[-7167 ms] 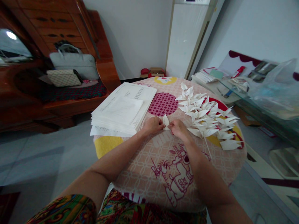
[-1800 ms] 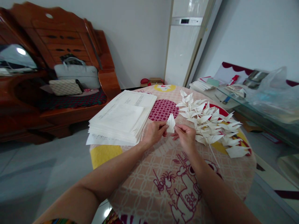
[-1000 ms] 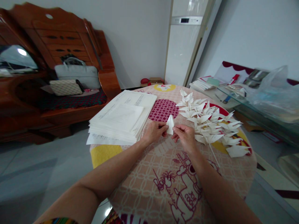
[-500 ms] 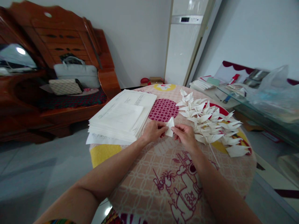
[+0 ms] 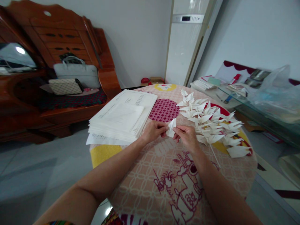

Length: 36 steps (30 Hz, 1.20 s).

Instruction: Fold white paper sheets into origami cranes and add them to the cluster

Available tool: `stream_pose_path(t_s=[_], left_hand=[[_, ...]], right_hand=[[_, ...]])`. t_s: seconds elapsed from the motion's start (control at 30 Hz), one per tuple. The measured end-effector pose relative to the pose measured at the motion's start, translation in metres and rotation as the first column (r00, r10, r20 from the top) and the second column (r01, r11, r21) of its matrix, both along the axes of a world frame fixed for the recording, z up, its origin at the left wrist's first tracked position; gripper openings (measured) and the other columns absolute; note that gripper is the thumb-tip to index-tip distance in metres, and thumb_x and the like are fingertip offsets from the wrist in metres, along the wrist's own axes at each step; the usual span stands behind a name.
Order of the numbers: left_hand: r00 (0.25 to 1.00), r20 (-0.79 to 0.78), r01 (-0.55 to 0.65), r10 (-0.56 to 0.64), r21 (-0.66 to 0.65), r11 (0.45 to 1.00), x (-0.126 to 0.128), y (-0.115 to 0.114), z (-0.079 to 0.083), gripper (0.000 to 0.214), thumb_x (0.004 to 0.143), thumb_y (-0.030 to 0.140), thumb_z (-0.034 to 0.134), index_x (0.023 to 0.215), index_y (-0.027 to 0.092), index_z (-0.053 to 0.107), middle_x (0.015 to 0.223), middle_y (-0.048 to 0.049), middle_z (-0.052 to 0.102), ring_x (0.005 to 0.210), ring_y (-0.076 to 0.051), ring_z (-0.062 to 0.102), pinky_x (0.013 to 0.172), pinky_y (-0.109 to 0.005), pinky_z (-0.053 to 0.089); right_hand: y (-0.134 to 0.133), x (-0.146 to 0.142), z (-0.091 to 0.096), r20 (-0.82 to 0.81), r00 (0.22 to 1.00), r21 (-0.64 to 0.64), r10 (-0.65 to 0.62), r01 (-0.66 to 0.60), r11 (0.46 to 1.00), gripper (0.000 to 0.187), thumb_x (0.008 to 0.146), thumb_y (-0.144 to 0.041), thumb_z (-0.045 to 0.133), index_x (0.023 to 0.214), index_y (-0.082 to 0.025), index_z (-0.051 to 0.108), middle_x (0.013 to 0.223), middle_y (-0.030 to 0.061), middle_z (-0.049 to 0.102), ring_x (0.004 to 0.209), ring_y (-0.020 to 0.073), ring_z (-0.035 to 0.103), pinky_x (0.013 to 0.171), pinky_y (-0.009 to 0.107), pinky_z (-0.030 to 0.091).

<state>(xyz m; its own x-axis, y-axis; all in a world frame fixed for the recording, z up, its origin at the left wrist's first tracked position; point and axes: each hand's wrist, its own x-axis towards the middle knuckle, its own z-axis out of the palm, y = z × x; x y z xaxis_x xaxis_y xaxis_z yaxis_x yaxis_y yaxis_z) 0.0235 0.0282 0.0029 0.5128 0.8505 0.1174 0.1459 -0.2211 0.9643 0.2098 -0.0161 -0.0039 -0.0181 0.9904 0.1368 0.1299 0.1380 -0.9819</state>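
Both hands pinch one small folded white paper piece [image 5: 171, 127] just above the round table [image 5: 140, 184] with its patterned pink cloth. My left hand [image 5: 153, 131] grips the piece's left side with closed fingers. My right hand [image 5: 187, 137] pinches its right edge. To the right of my right hand lies a pile of finished folded paper shapes [image 5: 208, 122]. A thick stack of white sheets [image 5: 123, 117] lies to the left of my left hand.
A wooden bench [image 5: 58, 90] with a grey bag [image 5: 76, 71] stands at the left. A tall white appliance [image 5: 182, 43] is behind the table. A glass-topped shelf [image 5: 253, 103] with papers and a plastic bag sits at the right.
The folded piece has come down a little toward the table and tilted to the right between my fingers. Both hands keep their pinch on it.
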Motion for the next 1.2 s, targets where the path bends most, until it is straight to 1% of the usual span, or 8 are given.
stream_pose_path(t_s=[0.13,0.3,0.43,0.6,0.83,0.97,1.1,1.2], left_hand=[[0.995,0.093,-0.014,0.027,-0.137,0.990,-0.002,0.001,0.002,0.028,0.078,0.039,0.071,0.076,0.011,0.071,0.056,-0.0008,0.063,0.048,-0.008,0.054,0.048,-0.019,0.044],[0.998,-0.020,0.054,-0.055,-0.064,0.997,-0.003,-0.002,0.005,0.030,0.081,0.036,0.068,0.063,0.012,0.065,0.052,-0.0005,0.061,0.044,-0.007,0.052,0.044,-0.018,0.039],[0.994,-0.045,0.091,-0.095,-0.075,0.993,0.000,-0.004,0.006,0.037,0.085,0.041,0.064,0.060,0.014,0.059,0.047,0.0011,0.057,0.038,-0.005,0.045,0.040,-0.017,0.032],[0.994,0.009,0.111,-0.112,-0.225,0.968,0.003,-0.009,0.012,0.047,0.086,0.055,0.061,0.066,0.012,0.063,0.051,-0.0019,0.062,0.040,-0.007,0.050,0.040,-0.017,0.036],[0.994,-0.015,0.098,-0.108,-0.314,0.944,0.006,-0.012,0.012,0.035,0.081,0.041,0.069,0.062,0.012,0.062,0.049,-0.0010,0.059,0.038,-0.006,0.048,0.038,-0.017,0.032],[0.996,0.009,0.089,-0.091,-0.283,0.955,0.009,-0.013,0.009,0.035,0.082,0.040,0.068,0.063,0.013,0.058,0.049,0.0019,0.056,0.038,-0.005,0.046,0.038,-0.016,0.032],[0.988,0.137,0.100,-0.072,-0.215,0.971,0.012,-0.017,0.006,0.040,0.081,0.050,0.070,0.071,0.014,0.056,0.055,0.0046,0.054,0.039,-0.004,0.044,0.038,-0.016,0.035],[0.977,0.199,0.124,-0.077,-0.231,0.965,0.013,-0.017,0.005,0.045,0.078,0.056,0.071,0.073,0.014,0.056,0.054,0.0052,0.053,0.038,-0.004,0.044,0.036,-0.016,0.035]], right_hand=[[-0.001,-0.002,0.003,-0.051,0.998,-0.022,0.027,-0.028,0.999,0.034,0.078,-0.049,0.071,0.067,-0.017,0.070,0.051,0.0003,0.065,0.038,0.0098,0.053,0.038,0.020,0.042],[-0.002,-0.005,0.004,-0.120,0.992,-0.131,0.049,-0.064,0.989,0.033,0.070,-0.049,0.077,0.068,-0.017,0.070,0.050,0.0007,0.065,0.036,0.0109,0.053,0.032,0.019,0.038],[-0.004,-0.005,0.007,-0.180,0.983,-0.190,-0.031,-0.004,0.982,0.031,0.065,-0.045,0.079,0.063,-0.016,0.069,0.048,0.0008,0.064,0.033,0.0092,0.048,0.029,0.018,0.031],[-0.002,-0.001,0.012,-0.284,0.940,-0.226,-0.188,0.125,0.966,0.027,0.059,-0.040,0.080,0.060,-0.017,0.067,0.045,-0.0005,0.062,0.032,0.0090,0.046,0.027,0.018,0.025],[-0.001,0.000,0.012,-0.276,0.937,-0.234,-0.214,0.151,0.960,0.028,0.058,-0.040,0.081,0.059,-0.017,0.065,0.042,-0.0007,0.059,0.031,0.0094,0.046,0.026,0.017,0.024],[-0.001,-0.003,0.013,-0.306,0.920,-0.255,-0.245,0.169,0.952,0.030,0.056,-0.040,0.082,0.060,-0.017,0.063,0.042,-0.0013,0.058,0.031,0.0091,0.046,0.025,0.017,0.024],[0.000,-0.002,0.011,-0.387,0.880,-0.344,-0.276,0.140,0.928,0.028,0.055,-0.036,0.082,0.062,-0.018,0.062,0.042,-0.0032,0.057,0.031,0.0083,0.044,0.024,0.017,0.025],[0.001,-0.001,0.009,-0.432,0.856,-0.392,-0.284,0.105,0.914,0.028,0.056,-0.034,0.083,0.061,-0.019,0.059,0.043,-0.0034,0.057,0.030,0.0079,0.043,0.024,0.017,0.026]])
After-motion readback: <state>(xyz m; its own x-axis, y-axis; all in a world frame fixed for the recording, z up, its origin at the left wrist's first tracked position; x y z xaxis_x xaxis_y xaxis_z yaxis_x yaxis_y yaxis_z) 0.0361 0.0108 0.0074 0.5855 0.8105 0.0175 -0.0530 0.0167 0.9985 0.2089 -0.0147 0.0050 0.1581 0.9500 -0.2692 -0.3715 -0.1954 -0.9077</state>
